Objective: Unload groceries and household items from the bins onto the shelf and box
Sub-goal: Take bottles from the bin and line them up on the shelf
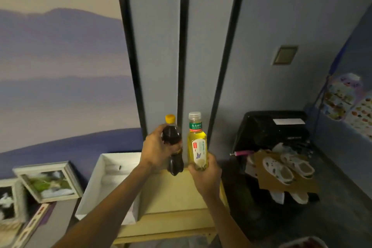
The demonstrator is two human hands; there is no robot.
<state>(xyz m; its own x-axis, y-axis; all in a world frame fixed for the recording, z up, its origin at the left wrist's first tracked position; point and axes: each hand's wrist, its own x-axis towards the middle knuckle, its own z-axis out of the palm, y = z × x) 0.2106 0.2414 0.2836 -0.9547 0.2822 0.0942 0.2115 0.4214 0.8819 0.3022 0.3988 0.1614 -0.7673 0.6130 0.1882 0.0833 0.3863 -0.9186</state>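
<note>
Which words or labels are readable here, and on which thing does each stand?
"东方树叶": green neck band of the tea bottle, in the right hand.
Smaller print on that bottle: too small.
Dark bottle, in the left hand: no readable text.
Wall posters: blurred.

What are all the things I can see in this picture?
dark drink bottle with yellow cap: 1, dark brown, in the left hand, above the shelf
yellow-green tea bottle with clear cap: 1, yellow-green, in the right hand, beside the dark bottle
pale wooden shelf: 1, light wood, below the bottles
white open box: 1, white, left of the shelf
framed pictures: 2, pale frames, lower left
black bin: 1, black, right of the shelf
brown cardboard sheet: 1, brown, over the bin
white holed clogs: 2 plainly seen, white, on the cardboard
colourful sticker sheets: about 2, many colours, right wall
square wall plate: 1, grey-green, wall above the bin
left hand: 1, grips the dark bottle
right hand: 1, grips the tea bottle
</note>
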